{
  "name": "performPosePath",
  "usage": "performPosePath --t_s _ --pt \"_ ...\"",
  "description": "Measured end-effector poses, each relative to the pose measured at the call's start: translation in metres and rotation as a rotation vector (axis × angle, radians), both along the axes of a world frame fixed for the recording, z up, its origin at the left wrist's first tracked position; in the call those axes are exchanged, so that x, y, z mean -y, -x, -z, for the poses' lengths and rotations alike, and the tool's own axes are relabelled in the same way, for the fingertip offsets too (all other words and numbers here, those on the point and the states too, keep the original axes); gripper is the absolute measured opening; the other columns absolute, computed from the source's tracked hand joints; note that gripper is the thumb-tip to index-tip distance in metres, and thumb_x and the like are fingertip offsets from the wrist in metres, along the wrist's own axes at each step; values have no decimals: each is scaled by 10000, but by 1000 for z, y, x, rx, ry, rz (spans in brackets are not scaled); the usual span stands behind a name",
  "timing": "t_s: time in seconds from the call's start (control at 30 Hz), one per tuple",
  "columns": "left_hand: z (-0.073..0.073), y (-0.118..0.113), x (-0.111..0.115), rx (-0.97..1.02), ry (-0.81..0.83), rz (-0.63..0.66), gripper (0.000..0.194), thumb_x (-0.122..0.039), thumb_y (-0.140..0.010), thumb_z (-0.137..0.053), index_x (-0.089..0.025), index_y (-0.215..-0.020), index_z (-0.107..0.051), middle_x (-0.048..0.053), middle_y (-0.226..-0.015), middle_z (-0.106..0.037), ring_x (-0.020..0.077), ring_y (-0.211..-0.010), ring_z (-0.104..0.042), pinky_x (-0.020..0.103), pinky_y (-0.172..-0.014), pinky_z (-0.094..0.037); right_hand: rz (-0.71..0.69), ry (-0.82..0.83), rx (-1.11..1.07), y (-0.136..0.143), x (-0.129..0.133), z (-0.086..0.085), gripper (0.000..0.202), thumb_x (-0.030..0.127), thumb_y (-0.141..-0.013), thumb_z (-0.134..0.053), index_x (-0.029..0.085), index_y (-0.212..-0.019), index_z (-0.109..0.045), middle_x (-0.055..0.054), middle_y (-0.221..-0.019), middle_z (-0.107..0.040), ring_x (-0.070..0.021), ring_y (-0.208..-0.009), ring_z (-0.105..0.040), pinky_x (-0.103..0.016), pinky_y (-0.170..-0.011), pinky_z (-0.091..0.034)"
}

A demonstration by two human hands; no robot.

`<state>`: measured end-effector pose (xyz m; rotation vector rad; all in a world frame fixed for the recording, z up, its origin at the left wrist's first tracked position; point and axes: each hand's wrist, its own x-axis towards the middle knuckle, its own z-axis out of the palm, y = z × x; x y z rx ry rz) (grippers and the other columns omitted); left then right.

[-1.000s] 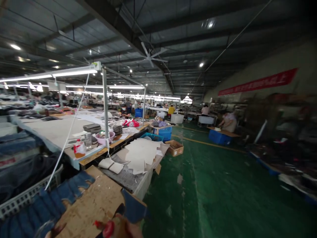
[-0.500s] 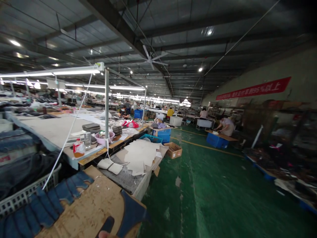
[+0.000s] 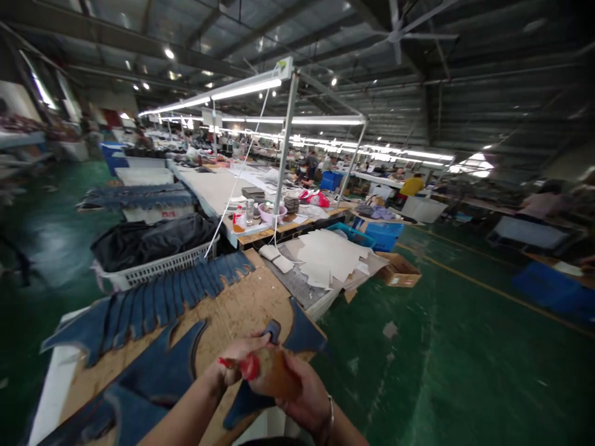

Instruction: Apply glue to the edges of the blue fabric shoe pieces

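My right hand (image 3: 309, 390) is wrapped round an amber squeeze bottle (image 3: 283, 375) with a red cap, tilted so that the cap points left. A small dark blue cut piece (image 3: 273, 330) is pinched in my left hand (image 3: 244, 350), just beyond the bottle. The red tip lies across my left wrist area; whether it touches is unclear. Below both hands is a brown board (image 3: 223, 316). On it lie a row of overlapping blue strips (image 3: 158, 303), large curved blue pieces (image 3: 158, 365) and a pointed blue piece (image 3: 302, 331) near the right corner.
A white basket (image 3: 158, 269) heaped with black material stands left of the board. Pale sheets (image 3: 332, 254) cover a side table beyond it. On the long worktable (image 3: 214, 186) are a lamp post (image 3: 284, 148) and a pink basin (image 3: 269, 214). An open carton (image 3: 397, 269) sits on the green floor.
The view has swung left and down. Both my hands and the amber bottle now show above the board; before, only a fingertip and a small blue piece showed at the bottom edge.
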<state>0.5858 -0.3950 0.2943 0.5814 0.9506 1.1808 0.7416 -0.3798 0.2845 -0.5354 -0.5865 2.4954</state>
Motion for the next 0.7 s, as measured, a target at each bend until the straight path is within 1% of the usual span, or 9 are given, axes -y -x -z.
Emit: performPosePath --t_s 0.07,0.13,0.2,0.27,0.37,0.43,0.5,0.6,0.7 --pt "-1 -3 5 42 -10 -69 324 -411 -639 -800 -124 -701 -663 50 -643 -659 172 -657 -626 260 -678 -450 19 -10 34 -5 0 -4 410 433 -681 -770 166 -983 -693 -59 -883 -774 -164 -728 -716 -206 -544 -520" --pt "-2 -5 11 79 -33 -163 328 -415 -641 -796 -136 -719 -643 35 -633 -650 162 -655 -624 247 -666 -448 89 -124 41 -12 -1 -8 401 441 -713 -740 175 -1007 -684 -91 -1010 -758 -212 -880 -715 -287 -702 -563" --pt "-3 -6 17 97 -47 -272 332 -401 -630 -806 -149 -727 -613 5 -603 -637 125 -582 -590 226 -620 -437 183 -279 51 -23 -5 -10 371 444 -734 -715 182 -994 -680 -119 -1067 -739 -257 -960 -695 -383 -832 -548" --pt "-5 -4 23 77 -67 -324 330 -397 -647 -795 -158 -719 -580 -5 -565 -629 115 -519 -564 232 -592 -432 284 -430 137 -38 -12 -12 333 439 -740 -704 204 -974 -670 -114 -1001 -750 -266 -877 -714 -402 -770 -572" --pt "-11 0 30 -13 -108 -286 339 -449 -709 -737 -159 -749 -567 14 -549 -638 150 -538 -601 261 -622 -443 471 -767 412 -60 -24 -14 316 433 -747 -686 218 -978 -662 -102 -928 -750 -252 -779 -719 -353 -653 -591" --pt "-16 3 33 -62 -120 -272 357 -479 -725 -714 -154 -771 -572 12 -548 -632 151 -550 -605 262 -632 -438 587 -1032 586 -69 -31 -16 313 424 -743 -685 207 -967 -675 -103 -925 -737 -249 -809 -709 -335 -677 -590" --pt "-20 6 36 -88 -121 -278 363 -488 -730 -703 -154 -758 -564 -5 -529 -606 134 -530 -582 252 -621 -426 677 -1271 686 -73 -35 -20 266 392 -750 -677 205 -938 -685 -94 -924 -723 -238 -831 -698 -318 -703 -587" --pt "-22 8 38 -132 -131 -301 368 -495 -735 -694 -158 -727 -544 -21 -507 -569 113 -503 -537 236 -581 -394 712 -1517 679 -72 -36 -25 191 325 -783 -646 211 -934 -672 -84 -921 -704 -223 -836 -689 -314 -705 -592" --pt "-22 9 39 -144 -122 -292 363 -493 -742 -688 -156 -761 -554 -37 -494 -539 99 -482 -494 232 -555 -365 708 -1657 627 -66 -35 -30 170 278 -797 -638 209 -952 -652 -84 -922 -687 -218 -837 -684 -317 -691 -598"
